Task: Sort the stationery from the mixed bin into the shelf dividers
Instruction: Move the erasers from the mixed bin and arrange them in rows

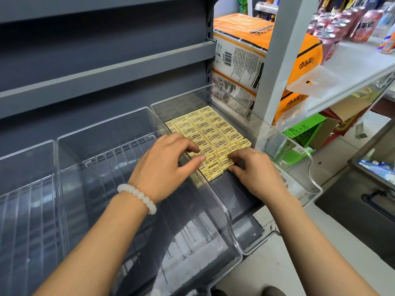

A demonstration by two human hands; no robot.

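Observation:
Several yellow erasers (210,129) lie flat in tidy rows inside the rightmost clear shelf divider (307,184). My left hand (168,165), with a white bead bracelet on its wrist, reaches over the divider's left wall, and its fingertips press on the erasers at the near left of the rows. My right hand (254,169) lies on the divider floor at the near end and pinches an eraser (226,163) in the nearest row between thumb and fingers. The mixed bin is not in view.
Two more clear dividers (102,159) stand to the left on the grey shelf (245,223), with nothing in them. Orange tissue packs (241,50) sit behind the shelf's right post. A white shelf (352,67) with drink cans is at the right. Green and red boxes lie below it.

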